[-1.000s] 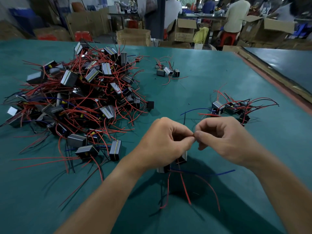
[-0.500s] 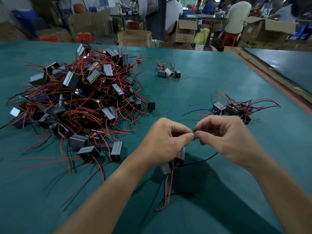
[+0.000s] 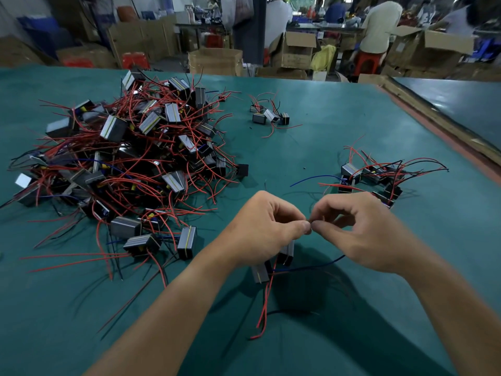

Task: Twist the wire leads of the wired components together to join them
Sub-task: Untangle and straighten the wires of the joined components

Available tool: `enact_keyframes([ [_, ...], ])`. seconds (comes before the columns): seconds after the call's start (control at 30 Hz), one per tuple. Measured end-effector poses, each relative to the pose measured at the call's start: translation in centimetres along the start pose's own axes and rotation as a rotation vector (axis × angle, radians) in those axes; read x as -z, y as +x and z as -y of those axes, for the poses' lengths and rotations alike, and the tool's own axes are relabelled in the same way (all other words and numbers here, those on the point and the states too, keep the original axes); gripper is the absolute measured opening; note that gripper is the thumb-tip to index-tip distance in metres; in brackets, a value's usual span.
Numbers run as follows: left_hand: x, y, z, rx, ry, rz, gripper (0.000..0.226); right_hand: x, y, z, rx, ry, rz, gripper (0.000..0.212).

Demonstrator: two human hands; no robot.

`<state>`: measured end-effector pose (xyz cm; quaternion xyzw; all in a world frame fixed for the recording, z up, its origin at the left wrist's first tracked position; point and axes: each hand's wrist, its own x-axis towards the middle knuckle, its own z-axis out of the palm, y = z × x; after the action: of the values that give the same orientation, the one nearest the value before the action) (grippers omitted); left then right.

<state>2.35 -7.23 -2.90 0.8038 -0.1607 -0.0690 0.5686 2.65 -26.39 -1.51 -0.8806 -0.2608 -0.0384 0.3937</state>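
Just in front of the person, above the green desk [image 3: 298, 158], the left hand [image 3: 267, 229] and right hand [image 3: 363, 232] meet fingertip to fingertip. Each pinches the wire leads [image 3: 310, 221] between thumb and forefinger, and only a sliver of the joint shows between them. The pinches sit this close probably so one hand can anchor the leads while the other rolls the bare ends round each other. Which hand does the turning cannot be told.

The two wired components [image 3: 260, 272] hang below the left hand, clear of the fingers, so their weight likely keeps the leads taut. Their spare red leads [image 3: 267, 302] trail down toward the person, and a blue wire [image 3: 311, 265] runs off under the right hand.

The large pile [image 3: 130, 158] of components lies to the left, within reach as stock. A small cluster [image 3: 371, 177] lies near the right hand, perhaps finished pairs, and a smaller group [image 3: 268, 115] lies farther back.

Against a second ago, the hands have hardly shifted. The red leads, then fanned apart, now hang in one narrow bundle. The blue wire, then stretched out to the right, is drawn in under the right hand.
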Motion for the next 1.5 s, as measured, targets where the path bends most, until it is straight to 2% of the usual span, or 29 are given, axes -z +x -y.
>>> enact_keyframes([
  [0.07, -0.3, -0.1, 0.1, -0.068, 0.149, -0.018, 0.018, -0.1, 0.2, 0.0, -0.097, -0.006, 0.090, 0.025],
  [0.13, -0.7, -0.3, 0.2, -0.204, 0.354, -0.074, 0.013, 0.0, 0.5, 0.1, -0.270, 0.215, 0.179, 0.031],
  [0.2, -0.8, -0.4, 0.1, -0.283, 0.416, -0.113, 0.011, 0.3, 0.5, 0.1, -0.394, 0.456, 0.216, 0.026],
  [0.27, -0.6, -0.4, -0.1, -0.217, 0.270, -0.072, 0.013, 0.5, 0.4, 0.0, -0.342, 0.533, 0.201, 0.017],
  [0.33, 0.0, -0.3, -0.3, -0.076, 0.052, -0.003, 0.016, 0.5, 0.2, -0.4, -0.195, 0.462, 0.128, 0.021],
  [0.43, 0.5, -0.2, -0.6, 0.059, -0.140, 0.061, 0.018, 0.1, 0.2, -0.4, -0.031, 0.333, 0.012, 0.017],
  [0.7, 0.7, -0.2, -0.8, 0.156, -0.237, 0.125, 0.025, 0.0, 0.0, -0.1, 0.032, 0.300, -0.042, 0.020],
  [0.8, 0.8, -0.2, -0.9, 0.177, -0.277, 0.147, 0.029, -0.3, 0.0, 0.3, 0.116, 0.224, -0.084, 0.023],
  [0.97, 1.1, -0.4, -0.9, 0.174, -0.316, 0.186, 0.034, -0.4, 0.0, 0.4, 0.262, 0.131, -0.147, 0.013],
  [1.13, 1.3, -0.3, -0.9, 0.165, -0.299, 0.190, 0.034, 0.1, 0.0, 0.2, 0.246, 0.166, -0.116, 0.007],
  [1.27, 1.3, -0.5, -0.8, 0.097, -0.269, 0.186, 0.024, 0.3, -0.1, 0.2, 0.203, 0.174, -0.084, 0.001],
  [1.4, 0.9, -0.6, -0.8, -0.053, -0.198, 0.060, 0.011, 0.3, -0.1, 0.1, 0.073, 0.328, -0.084, 0.008],
  [1.5, 0.5, -0.5, -0.6, -0.213, 0.067, -0.101, 0.008, -0.1, 0.1, 0.2, -0.003, 0.380, -0.144, 0.019],
])
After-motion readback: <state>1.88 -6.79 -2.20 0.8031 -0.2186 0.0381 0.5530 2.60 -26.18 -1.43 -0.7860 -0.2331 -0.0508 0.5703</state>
